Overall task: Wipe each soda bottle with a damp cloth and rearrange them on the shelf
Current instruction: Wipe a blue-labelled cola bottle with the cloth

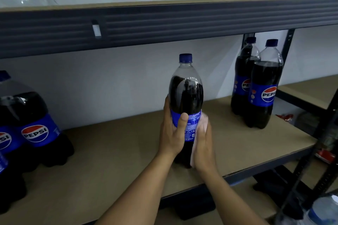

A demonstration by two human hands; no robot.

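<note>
A dark soda bottle (pixel 185 89) with a blue cap and blue label stands upright near the middle of the brown shelf board (pixel 117 144). My left hand (pixel 172 131) grips its label from the left, thumb across the front. My right hand (pixel 204 144) presses a pale pink cloth (pixel 203 124) flat against the bottle's right side. Two more Pepsi bottles (pixel 263 86) stand at the right back of the shelf. Several others (pixel 34 128) stand at the left edge.
A dark metal shelf beam (pixel 164 27) runs overhead, close above the bottle caps. Black uprights (pixel 318 160) stand at the right. A clear water bottle (pixel 323 212) shows at the bottom right. Red packets (pixel 285 117) lie beyond the right bottles.
</note>
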